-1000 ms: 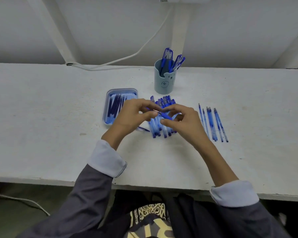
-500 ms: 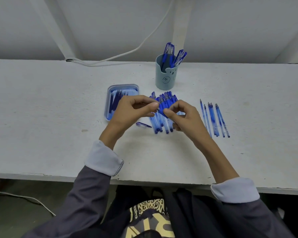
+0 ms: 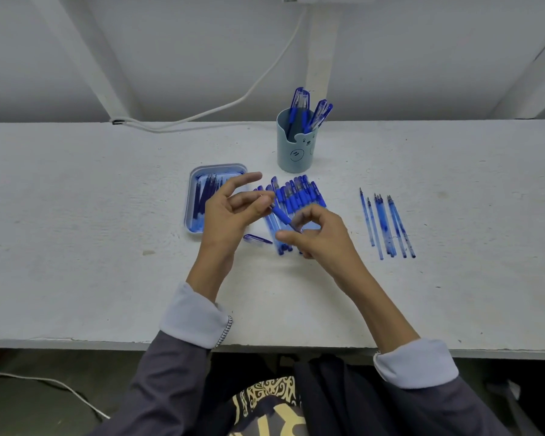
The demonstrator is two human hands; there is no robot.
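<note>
Above the white table, both hands work on one blue pen. My right hand pinches the pen's lower part between thumb and fingers. My left hand pinches its thin tip end with thumb and middle finger, the index finger stretched out. Under the hands lies a row of blue pens. A loose pen cap lies just left of that row.
A blue tray with several refills sits left of the hands. A grey-blue pen holder with pens stands behind. Several uncapped pen barrels lie in a row at the right. A white cable runs along the back edge.
The hands have drawn a little apart, so the pen now shows between them. My left index finger has straightened. The camera view has shifted slightly.
</note>
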